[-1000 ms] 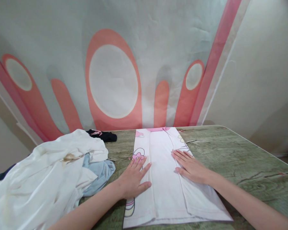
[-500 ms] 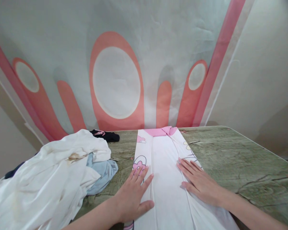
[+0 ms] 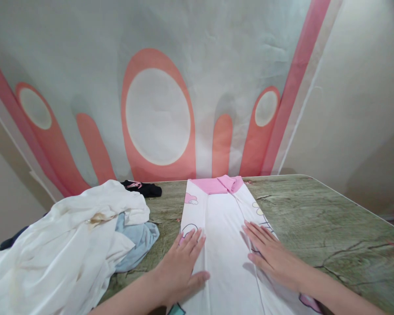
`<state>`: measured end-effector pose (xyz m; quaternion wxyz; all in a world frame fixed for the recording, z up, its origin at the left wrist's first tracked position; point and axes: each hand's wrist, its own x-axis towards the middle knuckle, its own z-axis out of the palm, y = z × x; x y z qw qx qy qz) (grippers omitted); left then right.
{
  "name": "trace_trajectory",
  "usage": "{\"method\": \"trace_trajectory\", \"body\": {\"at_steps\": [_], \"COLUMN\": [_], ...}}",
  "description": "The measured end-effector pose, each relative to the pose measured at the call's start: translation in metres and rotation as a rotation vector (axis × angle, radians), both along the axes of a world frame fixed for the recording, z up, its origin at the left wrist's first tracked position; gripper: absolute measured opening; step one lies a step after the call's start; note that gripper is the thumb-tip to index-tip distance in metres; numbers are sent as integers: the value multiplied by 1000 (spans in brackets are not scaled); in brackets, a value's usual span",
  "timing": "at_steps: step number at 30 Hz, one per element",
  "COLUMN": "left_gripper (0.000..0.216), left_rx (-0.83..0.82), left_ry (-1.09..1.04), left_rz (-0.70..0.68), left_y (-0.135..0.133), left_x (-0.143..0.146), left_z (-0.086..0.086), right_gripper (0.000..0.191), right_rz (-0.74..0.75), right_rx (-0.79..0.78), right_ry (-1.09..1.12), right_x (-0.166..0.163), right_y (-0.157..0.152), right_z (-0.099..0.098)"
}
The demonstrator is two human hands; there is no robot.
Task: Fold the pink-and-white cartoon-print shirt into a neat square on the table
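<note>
A white garment (image 3: 228, 236) with pink trim at its far end and cartoon prints along its sides lies folded lengthwise on the table, its near end running out of view. My left hand (image 3: 184, 262) rests flat on its left folded edge, fingers spread. On the right folded edge lies my right hand (image 3: 271, 251), palm down with the fingers stretched out and the thumb apart. Neither hand grips the cloth. Two long fold lines run down the garment between my hands.
To the left is a heap of white clothes (image 3: 75, 249) with a light blue cloth (image 3: 139, 245) poking out. Behind it sits a small black garment (image 3: 147, 189). The wood-patterned table (image 3: 331, 218) meets a wall panel (image 3: 203, 43) with pink shapes.
The pink band at the garment's far end shows wider and flatter. Both hands stay on the cloth with only a slight shift, and the view has tilted a little.
</note>
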<state>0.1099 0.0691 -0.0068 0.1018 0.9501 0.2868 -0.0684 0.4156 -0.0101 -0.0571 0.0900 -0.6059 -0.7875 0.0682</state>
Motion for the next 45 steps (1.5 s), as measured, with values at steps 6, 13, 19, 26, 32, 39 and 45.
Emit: {"method": "trace_trajectory", "body": {"at_steps": [6, 13, 19, 26, 32, 39, 45], "left_gripper": [73, 74, 74, 73, 73, 75, 73], "left_rx": [112, 154, 163, 122, 160, 225, 186], "left_ry": [-60, -73, -61, -22, -84, -104, -89], "left_rz": [126, 117, 122, 118, 142, 154, 149], "left_y": [52, 53, 47, 44, 80, 88, 85], "left_x": [37, 43, 38, 32, 50, 68, 59], "left_z": [-17, -27, -29, -21, -20, -37, -32], "right_gripper": [69, 70, 69, 65, 63, 71, 61], "right_rz": [-89, -66, -32, -9, -93, -12, 97], "right_rx": [24, 39, 15, 25, 93, 25, 24], "right_ry": [-42, -37, -24, 9, 17, -3, 108], "right_x": [5, 3, -3, -4, 5, -6, -6], "right_y": [53, 50, 40, 36, 64, 66, 55], "right_z": [-5, -9, -3, 3, 7, -6, 5]}}
